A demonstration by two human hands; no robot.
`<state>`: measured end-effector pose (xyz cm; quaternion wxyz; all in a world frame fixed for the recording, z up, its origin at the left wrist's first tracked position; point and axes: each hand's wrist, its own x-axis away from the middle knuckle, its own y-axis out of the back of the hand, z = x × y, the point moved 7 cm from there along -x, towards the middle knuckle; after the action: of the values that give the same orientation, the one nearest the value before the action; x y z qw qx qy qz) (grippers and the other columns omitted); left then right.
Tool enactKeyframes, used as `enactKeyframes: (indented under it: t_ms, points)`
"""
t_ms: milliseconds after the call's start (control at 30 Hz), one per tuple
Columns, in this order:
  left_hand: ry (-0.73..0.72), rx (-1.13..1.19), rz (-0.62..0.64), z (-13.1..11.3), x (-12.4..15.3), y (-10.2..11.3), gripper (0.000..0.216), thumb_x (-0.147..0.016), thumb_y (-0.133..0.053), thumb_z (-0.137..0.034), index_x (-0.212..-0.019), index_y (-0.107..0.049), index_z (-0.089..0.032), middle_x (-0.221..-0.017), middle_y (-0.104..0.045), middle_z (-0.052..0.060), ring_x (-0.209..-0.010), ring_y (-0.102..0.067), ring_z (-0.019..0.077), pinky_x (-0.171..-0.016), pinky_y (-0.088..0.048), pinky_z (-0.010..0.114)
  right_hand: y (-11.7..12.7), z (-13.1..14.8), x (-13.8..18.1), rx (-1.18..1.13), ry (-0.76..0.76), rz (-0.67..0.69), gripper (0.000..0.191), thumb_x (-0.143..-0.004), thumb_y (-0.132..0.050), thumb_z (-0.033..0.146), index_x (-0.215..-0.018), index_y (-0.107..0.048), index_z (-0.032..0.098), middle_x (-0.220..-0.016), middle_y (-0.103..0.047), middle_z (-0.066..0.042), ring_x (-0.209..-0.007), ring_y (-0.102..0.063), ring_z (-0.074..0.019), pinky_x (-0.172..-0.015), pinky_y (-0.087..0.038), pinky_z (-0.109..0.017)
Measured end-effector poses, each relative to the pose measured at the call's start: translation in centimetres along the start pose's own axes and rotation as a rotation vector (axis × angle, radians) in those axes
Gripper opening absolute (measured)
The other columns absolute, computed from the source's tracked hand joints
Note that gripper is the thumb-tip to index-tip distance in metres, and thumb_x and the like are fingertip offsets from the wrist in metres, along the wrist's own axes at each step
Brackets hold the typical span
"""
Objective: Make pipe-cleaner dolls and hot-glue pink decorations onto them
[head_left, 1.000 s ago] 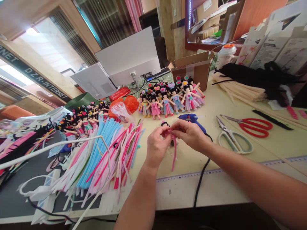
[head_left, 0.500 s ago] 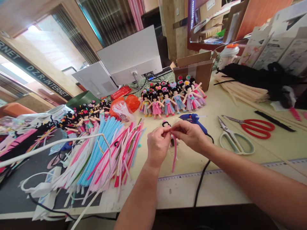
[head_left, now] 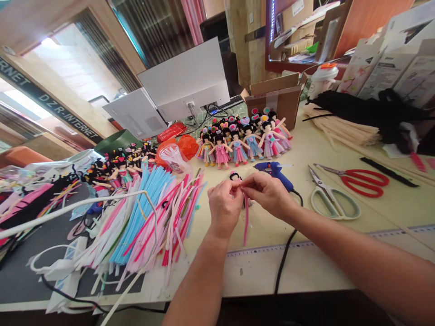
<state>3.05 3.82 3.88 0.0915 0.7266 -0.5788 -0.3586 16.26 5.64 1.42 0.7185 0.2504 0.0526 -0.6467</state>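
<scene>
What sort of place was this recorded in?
Probably a small handicraft workspace: a crowd of similar dolls, bundles of coloured strips and a blue glue gun all point that way. Whether it belongs to a home or a business, I can't tell.

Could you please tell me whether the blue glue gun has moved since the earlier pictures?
No; judged against the ruler strip, the blue glue gun lies in the same place; the view shifted slightly.

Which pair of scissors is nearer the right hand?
The scissors with pale handles; the scissors with red handles lie farther from the right hand.
</scene>
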Motion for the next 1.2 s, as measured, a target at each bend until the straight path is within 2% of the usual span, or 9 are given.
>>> enactKeyframes:
  t_ms: [167, 400, 667, 1033, 1200]
  points:
    - [-0.016, -0.035, -0.003, 0.0, 0.1, 0.0, 0.011, -0.075, -0.061, -0.012, -0.073, -0.067, -0.022, -0.069, -0.066, 0.002, -0.072, -0.059, 0.0184, -0.078, -0.038, 0.032, -0.2, -0.1, 0.0, -0.055, -0.028, 0.011, 0.008, -0.08, -0.06, 0.027, -0.079, -0.065, 0.021, -0.062, -0.064, 0.002, -0.052, -0.055, -0.0119, -0.048, -0.043, -0.023]
    - [0.038, 0.08, -0.001, 0.2, 0.1, 0.1, 0.01, -0.077, -0.061, -0.016, -0.071, -0.067, -0.022, -0.07, -0.067, 0.002, -0.07, -0.058, 0.0179, -0.076, -0.039, 0.031, 0.0, 0.2, 0.0, 0.004, -0.007, 0.001, 0.008, -0.08, -0.059, 0.024, -0.082, -0.066, 0.021, -0.065, -0.067, 0.001, -0.053, -0.056, -0.0119, -0.05, -0.043, -0.023]
    - [0.055, 0.051, -0.011, 0.5, 0.1, -0.1, 0.011, -0.076, -0.061, -0.013, -0.071, -0.067, -0.022, -0.068, -0.066, 0.002, -0.068, -0.057, 0.0172, -0.072, -0.038, 0.029, 0.0, 0.5, 0.0, 0.041, 0.03, -0.034, 0.008, -0.079, -0.059, 0.022, -0.08, -0.066, 0.022, -0.065, -0.068, 0.001, -0.055, -0.057, -0.0127, -0.052, -0.044, -0.024]
    - [0.097, 0.035, -0.06, 1.0, 0.1, -0.1, 0.009, -0.077, -0.062, -0.015, -0.07, -0.065, -0.021, -0.071, -0.068, 0.002, -0.069, -0.059, 0.0173, -0.072, -0.04, 0.029, -0.9, -0.8, 0.3, -0.035, -0.015, -0.032, 0.008, -0.082, -0.059, 0.026, -0.084, -0.064, 0.02, -0.066, -0.066, 0.001, -0.058, -0.057, -0.0135, -0.052, -0.042, -0.024]
    - [0.109, -0.028, -0.039, 1.3, 0.0, -0.4, 0.008, -0.078, -0.06, -0.017, -0.073, -0.066, -0.02, -0.073, -0.07, 0.002, -0.07, -0.06, 0.0168, -0.071, -0.041, 0.028, -1.2, -1.1, 0.3, -0.067, -0.029, -0.029, 0.01, -0.083, -0.058, 0.028, -0.085, -0.064, 0.02, -0.071, -0.068, -0.001, -0.062, -0.059, -0.0145, -0.055, -0.045, -0.025]
